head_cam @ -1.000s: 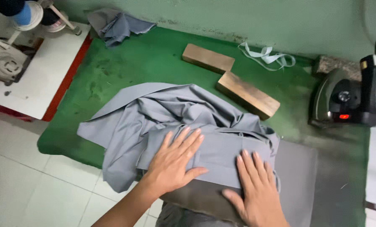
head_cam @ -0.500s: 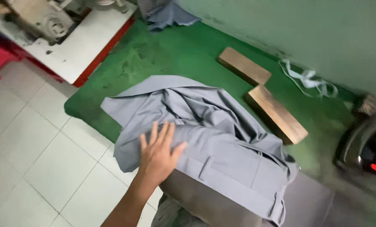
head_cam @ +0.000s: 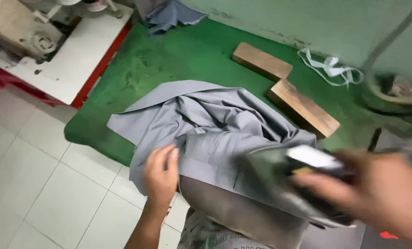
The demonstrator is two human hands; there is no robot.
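Grey garment (head_cam: 215, 124) lies rumpled on the green worktop (head_cam: 169, 60), near edge. Left hand (head_cam: 161, 174) presses flat on its left side, grip released. Right hand (head_cam: 376, 193), blurred, has its grip clenched around an iron (head_cam: 289, 180) over the cloth's right part.

Two hands in view: left hand (head_cam: 161, 174) and right hand (head_cam: 376, 189). One grey garment (head_cam: 215, 124) on the green table (head_cam: 178, 60). One iron (head_cam: 298, 184), blurred. Two wooden blocks (head_cam: 302, 108). One sewing machine (head_cam: 19, 27). One blue-grey cloth scrap (head_cam: 171, 14). One white strap bundle (head_cam: 330, 67).
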